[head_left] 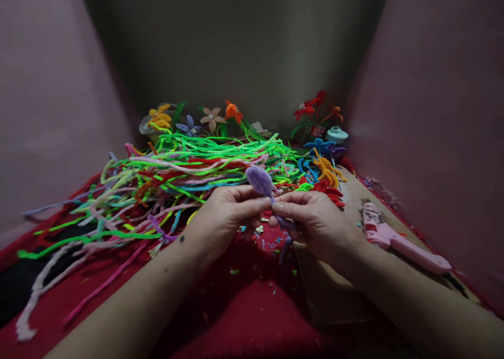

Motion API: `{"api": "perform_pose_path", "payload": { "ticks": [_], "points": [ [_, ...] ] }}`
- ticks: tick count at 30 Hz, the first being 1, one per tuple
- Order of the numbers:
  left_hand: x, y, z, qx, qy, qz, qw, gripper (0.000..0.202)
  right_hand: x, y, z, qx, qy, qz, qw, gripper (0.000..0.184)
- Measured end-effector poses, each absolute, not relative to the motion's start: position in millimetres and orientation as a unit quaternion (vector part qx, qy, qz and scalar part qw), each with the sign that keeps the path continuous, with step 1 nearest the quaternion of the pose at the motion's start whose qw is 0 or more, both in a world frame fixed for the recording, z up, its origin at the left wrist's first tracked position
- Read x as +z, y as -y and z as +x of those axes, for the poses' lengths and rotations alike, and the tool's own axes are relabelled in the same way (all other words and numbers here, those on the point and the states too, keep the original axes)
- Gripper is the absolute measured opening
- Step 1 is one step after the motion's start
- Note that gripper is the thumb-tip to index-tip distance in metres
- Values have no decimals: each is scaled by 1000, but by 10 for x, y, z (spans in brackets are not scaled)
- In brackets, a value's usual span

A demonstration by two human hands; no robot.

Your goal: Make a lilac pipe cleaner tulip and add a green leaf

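Note:
Both hands meet at the centre over a red cloth point(244, 306). My left hand point(224, 214) is closed, its fingers pinching a purple pipe cleaner point(260, 181) bent into a fuzzy loop that sticks up above the fingers. My right hand point(311, 217) is also closed, pinching the same pipe cleaner lower down, where its purple stem trails beneath the palm. A big pile of loose pipe cleaners point(177, 180) in green, pink, red, blue and white lies just beyond and left of the hands.
Finished pipe-cleaner flowers point(212, 118) stand at the back, with red ones point(311, 109) and a small pale jar point(337, 134) at right. Blue, orange and red petal pieces point(325, 172) lie nearby. A pink glue gun point(394, 238) rests on cardboard point(326, 291). Pink walls close both sides.

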State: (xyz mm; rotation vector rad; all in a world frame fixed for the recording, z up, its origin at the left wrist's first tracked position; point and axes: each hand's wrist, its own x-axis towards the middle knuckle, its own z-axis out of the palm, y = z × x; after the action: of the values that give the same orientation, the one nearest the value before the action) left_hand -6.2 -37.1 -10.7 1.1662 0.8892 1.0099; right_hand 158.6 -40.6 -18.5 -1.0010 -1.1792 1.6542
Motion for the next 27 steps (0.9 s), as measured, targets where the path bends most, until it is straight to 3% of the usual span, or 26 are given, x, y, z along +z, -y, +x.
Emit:
{"api": "perform_pose_path", "payload": {
  "ticks": [5,12,15,20,24,27],
  "points": [
    [-75,367,-89,461,-388,506,618,12,-59,430,1637,571,602,-418,369,27],
    [-47,269,-210,183,-535,633,529,25,303,489,1941,392,650,-457,463,17],
    [-144,264,-157,119,-545,675,482,27,277,437,2088,254,739,-484,394,12],
    [-192,304,-77,113,-549,691,457,13,53,294,2110,153,831,-513,151,13],
    [-181,332,-59,122,-546,702,440,25,-126,228,2019,74,857,-499,101,16],
    [-186,338,-59,110,-545,714,425,32,-195,199,1986,83,856,-503,86,11]
  ]
}}
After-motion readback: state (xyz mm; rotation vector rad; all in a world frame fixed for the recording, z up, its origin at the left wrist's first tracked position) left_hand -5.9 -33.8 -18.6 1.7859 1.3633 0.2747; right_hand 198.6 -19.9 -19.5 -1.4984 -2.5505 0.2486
